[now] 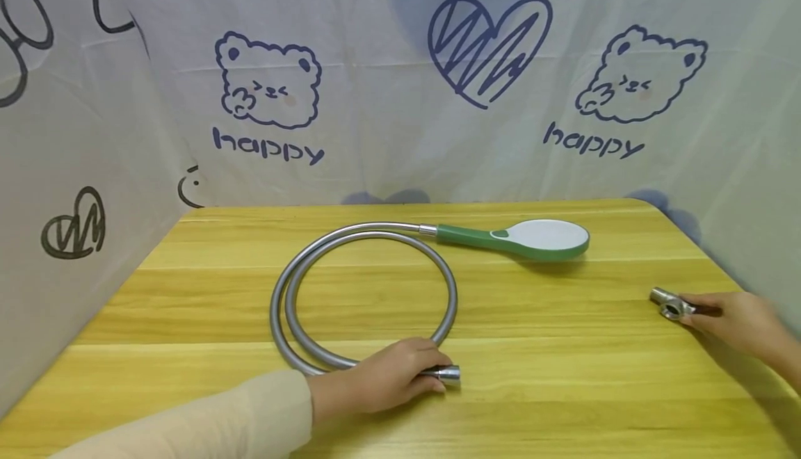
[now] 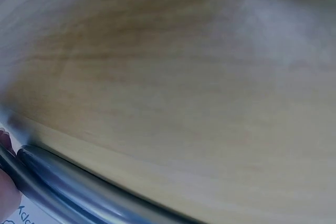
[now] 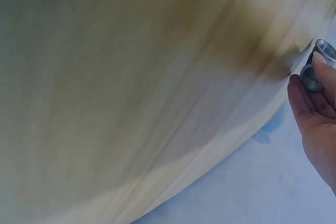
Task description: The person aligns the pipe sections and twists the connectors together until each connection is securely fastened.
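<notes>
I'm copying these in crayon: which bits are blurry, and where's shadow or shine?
Head view: the yellow wooden table is fairly sharp, with shadow below the right hand; left wrist view: the table is smeary, with a pale patch, maybe glare, at upper right; right wrist view: the table is blurred, the silver threaded metal fitting clearer.

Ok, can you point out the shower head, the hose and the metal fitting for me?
Shower head point(image 1: 546, 235): head view, on its white oval face.
Hose point(image 1: 453, 299): head view, on the right side of its loop.
Metal fitting point(image 1: 664, 300): head view, on its body beside the round opening.
</notes>
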`<state>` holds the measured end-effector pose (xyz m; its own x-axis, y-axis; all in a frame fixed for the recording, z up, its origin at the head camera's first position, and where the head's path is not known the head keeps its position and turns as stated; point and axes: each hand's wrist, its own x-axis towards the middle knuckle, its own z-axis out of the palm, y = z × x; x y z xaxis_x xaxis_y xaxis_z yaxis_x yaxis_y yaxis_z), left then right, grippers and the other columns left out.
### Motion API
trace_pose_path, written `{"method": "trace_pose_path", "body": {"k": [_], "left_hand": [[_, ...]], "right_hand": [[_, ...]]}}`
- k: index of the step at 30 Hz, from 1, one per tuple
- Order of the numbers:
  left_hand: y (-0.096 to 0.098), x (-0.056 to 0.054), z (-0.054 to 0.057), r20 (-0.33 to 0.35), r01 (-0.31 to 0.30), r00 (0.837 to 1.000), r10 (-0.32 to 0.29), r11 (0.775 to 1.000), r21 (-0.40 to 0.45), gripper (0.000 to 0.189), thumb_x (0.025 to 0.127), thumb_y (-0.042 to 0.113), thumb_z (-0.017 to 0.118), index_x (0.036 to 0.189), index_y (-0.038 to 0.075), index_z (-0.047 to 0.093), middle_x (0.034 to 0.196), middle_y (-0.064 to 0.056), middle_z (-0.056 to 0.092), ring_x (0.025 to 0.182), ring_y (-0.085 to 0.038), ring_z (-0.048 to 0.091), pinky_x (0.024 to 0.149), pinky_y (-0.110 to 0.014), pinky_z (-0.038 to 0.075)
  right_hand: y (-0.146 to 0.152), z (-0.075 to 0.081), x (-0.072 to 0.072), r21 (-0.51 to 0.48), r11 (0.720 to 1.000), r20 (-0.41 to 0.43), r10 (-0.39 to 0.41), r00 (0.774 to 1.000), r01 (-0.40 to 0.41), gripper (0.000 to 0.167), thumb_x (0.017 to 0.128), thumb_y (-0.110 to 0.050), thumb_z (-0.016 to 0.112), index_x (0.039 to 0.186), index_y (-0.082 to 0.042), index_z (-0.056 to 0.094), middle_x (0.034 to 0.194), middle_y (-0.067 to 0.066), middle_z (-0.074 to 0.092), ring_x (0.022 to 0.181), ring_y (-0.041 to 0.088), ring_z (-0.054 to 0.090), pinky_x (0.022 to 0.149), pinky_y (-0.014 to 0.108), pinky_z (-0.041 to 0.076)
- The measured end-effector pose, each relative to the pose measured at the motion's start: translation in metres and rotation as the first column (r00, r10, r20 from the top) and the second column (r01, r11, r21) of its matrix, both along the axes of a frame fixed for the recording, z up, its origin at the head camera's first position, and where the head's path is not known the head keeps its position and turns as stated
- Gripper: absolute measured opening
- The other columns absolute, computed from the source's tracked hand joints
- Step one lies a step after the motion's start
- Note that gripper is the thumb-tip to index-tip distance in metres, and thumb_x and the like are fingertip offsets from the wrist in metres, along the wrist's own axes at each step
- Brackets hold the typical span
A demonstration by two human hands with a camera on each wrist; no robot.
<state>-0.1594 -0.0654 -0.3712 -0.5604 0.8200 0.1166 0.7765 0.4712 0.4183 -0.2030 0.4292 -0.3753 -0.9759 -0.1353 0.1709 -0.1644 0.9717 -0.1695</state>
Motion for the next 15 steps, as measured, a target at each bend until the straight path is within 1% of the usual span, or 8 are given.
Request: {"method": "trace_pose_path", "body": {"k": [3,7,9,11,13,15], "left_hand": [[0.0,0.0,0.0,-0.008,-0.002,1.0,0.002,1.0,0.002,0.028,0.091,0.024,0.057,0.113,0.007,0.062,0.104,0.0,0.064,0.094,-0.003,0.058,0.083,-0.011,0.045],[0.0,0.001,-0.001,-0.023,-0.004,1.0,0.005,1.0,0.013,0.028,0.091,0.023,0.057,0.113,0.007,0.062,0.103,0.0,0.064,0.092,-0.003,0.058,0.082,-0.011,0.045],[0.0,0.001,-0.002,-0.03,-0.01,0.999,0.011,1.0,0.016,0.027,0.092,0.023,0.057,0.113,0.007,0.062,0.102,0.0,0.064,0.091,-0.002,0.058,0.08,-0.01,0.046],[0.0,0.002,-0.002,-0.039,-0.02,0.999,0.02,1.0,0.013,0.027,0.092,0.024,0.056,0.113,0.007,0.062,0.102,0.0,0.064,0.09,-0.002,0.058,0.079,-0.01,0.046],[0.001,0.003,-0.003,-0.04,-0.03,0.999,0.03,1.0,0.006,0.028,0.093,0.024,0.055,0.114,0.007,0.062,0.102,0.0,0.065,0.09,-0.002,0.058,0.079,-0.01,0.046],[0.001,0.004,-0.003,-0.042,-0.039,0.998,0.039,0.999,0.001,0.028,0.094,0.024,0.054,0.114,0.007,0.062,0.103,0.0,0.065,0.092,-0.003,0.059,0.08,-0.012,0.047]], "right_hand": [[-0.007,0.0,0.0,-0.004,1.0,-0.043,0.027,0.999,-0.027,0.043,0.08,-0.023,0.072,0.109,0.008,0.063,0.084,0.026,0.068,0.051,0.003,0.035,0.046,0.023,0.025],[-0.016,-0.001,-0.001,-0.03,0.996,-0.126,0.082,0.989,-0.087,0.038,0.075,-0.017,0.076,0.103,0.007,0.067,0.081,0.024,0.069,0.053,-0.007,0.039,0.046,0.021,0.028],[-0.021,-0.001,-0.002,-0.051,0.993,-0.134,0.098,0.986,-0.106,0.038,0.074,-0.015,0.076,0.102,0.008,0.067,0.08,0.024,0.069,0.054,-0.009,0.044,0.045,0.021,0.031],[-0.026,0.0,-0.003,-0.065,0.992,-0.127,0.098,0.987,-0.107,0.038,0.073,-0.014,0.076,0.103,0.008,0.067,0.08,0.024,0.069,0.054,-0.009,0.048,0.045,0.02,0.032],[-0.03,0.001,-0.004,-0.076,0.991,-0.118,0.097,0.988,-0.107,0.038,0.074,-0.013,0.076,0.103,0.008,0.066,0.081,0.024,0.069,0.054,-0.009,0.05,0.045,0.02,0.033],[-0.032,0.002,-0.004,-0.078,0.992,-0.111,0.092,0.99,-0.101,0.038,0.075,-0.013,0.075,0.104,0.008,0.066,0.081,0.024,0.069,0.054,-0.009,0.049,0.045,0.02,0.032]]}}
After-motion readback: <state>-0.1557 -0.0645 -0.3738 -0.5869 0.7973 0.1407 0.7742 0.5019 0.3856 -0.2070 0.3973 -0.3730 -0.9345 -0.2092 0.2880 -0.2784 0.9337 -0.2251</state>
